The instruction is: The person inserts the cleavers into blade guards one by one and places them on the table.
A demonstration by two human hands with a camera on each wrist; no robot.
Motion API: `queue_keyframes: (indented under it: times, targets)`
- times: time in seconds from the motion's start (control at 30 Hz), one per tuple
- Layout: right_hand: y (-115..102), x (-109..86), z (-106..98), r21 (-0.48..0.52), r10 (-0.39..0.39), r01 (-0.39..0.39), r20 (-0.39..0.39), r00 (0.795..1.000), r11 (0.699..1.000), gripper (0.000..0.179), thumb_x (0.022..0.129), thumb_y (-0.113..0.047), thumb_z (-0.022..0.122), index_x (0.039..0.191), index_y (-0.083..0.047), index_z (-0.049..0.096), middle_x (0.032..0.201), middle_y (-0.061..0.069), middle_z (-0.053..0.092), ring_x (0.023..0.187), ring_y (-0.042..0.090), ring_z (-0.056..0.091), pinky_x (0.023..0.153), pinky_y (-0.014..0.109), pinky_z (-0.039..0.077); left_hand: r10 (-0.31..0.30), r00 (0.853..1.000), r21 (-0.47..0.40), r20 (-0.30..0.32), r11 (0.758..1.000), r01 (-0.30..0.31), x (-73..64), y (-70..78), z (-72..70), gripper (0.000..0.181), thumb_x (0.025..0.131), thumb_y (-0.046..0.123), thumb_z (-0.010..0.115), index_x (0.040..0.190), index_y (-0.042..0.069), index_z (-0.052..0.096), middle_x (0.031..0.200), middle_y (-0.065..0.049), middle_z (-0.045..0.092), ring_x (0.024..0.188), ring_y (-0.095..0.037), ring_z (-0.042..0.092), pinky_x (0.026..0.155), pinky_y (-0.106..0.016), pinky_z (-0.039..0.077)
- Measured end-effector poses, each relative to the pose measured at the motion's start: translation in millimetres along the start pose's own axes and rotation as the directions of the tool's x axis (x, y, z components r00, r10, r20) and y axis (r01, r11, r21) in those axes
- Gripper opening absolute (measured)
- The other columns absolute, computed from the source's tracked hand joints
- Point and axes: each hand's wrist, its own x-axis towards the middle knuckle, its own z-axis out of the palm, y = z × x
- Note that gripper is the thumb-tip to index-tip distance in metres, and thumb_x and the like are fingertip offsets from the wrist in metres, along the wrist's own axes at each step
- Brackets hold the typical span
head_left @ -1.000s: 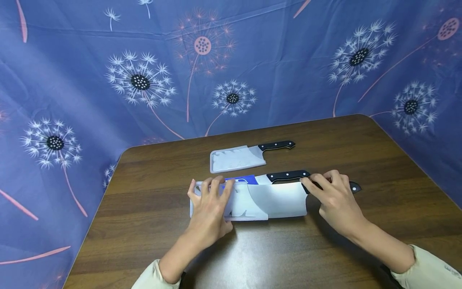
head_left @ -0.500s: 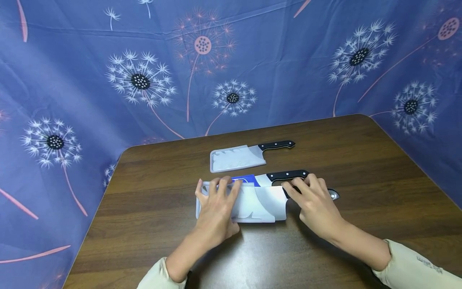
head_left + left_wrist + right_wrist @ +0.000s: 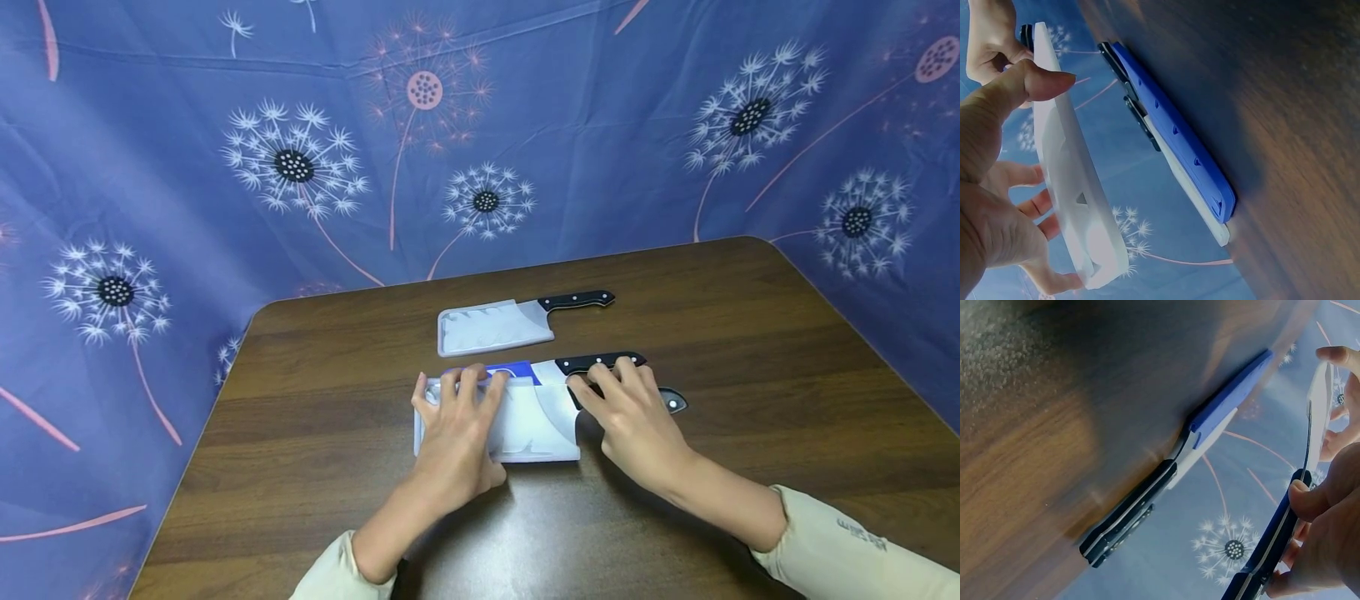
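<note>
My left hand (image 3: 457,442) grips a white plastic blade sheath (image 3: 521,425), thumb on its near edge and fingers over its far edge. Inside the sheath is a cleaver, only a strip of its blade (image 3: 558,404) showing at the mouth. My right hand (image 3: 633,421) holds the cleaver's black handle (image 3: 1272,534), whose end sticks out past the fingers. Both wrist views show the pair raised off the table. Behind it lies a knife in a blue sheath (image 3: 1175,128), its black riveted handle (image 3: 577,365) partly covered by my right fingers in the head view.
A smaller cleaver in a white sheath (image 3: 487,332) lies farther back, handle pointing right. Everything rests on a brown wooden table (image 3: 300,417) with rounded far corners. A blue dandelion-print cloth (image 3: 585,167) hangs behind it.
My right hand has moved left, sliding the cleaver blade deeper into the white sheath until little of it shows. My left hand and the sheath have shifted slightly right.
</note>
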Motion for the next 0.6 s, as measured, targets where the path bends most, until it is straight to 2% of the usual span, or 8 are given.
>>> queue_keyframes:
  times: [0.3, 0.6]
  targets:
    - [1.5, -6.7, 3.1, 0.017, 0.027, -0.028, 0.039, 0.999, 0.999, 0.059, 0.059, 0.023, 0.063, 0.11, -0.005, 0.068, 0.094, 0.012, 0.055, 0.079, 0.026, 0.043, 0.066, 0.044, 0.041, -0.023, 0.997, -0.012, 0.067, 1.0, 0.023, -4.2, 2.2, -1.5, 0.111, 0.037, 0.024, 0.088, 0.14, 0.014, 0.046, 0.13, -0.01, 0.044, 0.119, -0.033, 0.038, 0.097, -0.075, 0.011]
    - [2.3, -11.6, 6.4, 0.054, 0.042, -0.046, 0.081, 0.996, 0.997, 0.06, 0.059, 0.023, 0.066, 0.111, -0.007, 0.07, 0.095, 0.011, 0.057, 0.078, 0.024, 0.044, 0.066, 0.041, 0.043, -0.052, 0.991, -0.028, 0.12, 0.998, 0.056, -10.6, 4.2, 0.3, 0.112, 0.036, 0.025, 0.088, 0.139, 0.015, 0.046, 0.131, -0.01, 0.045, 0.118, -0.033, 0.039, 0.093, -0.076, 0.017]
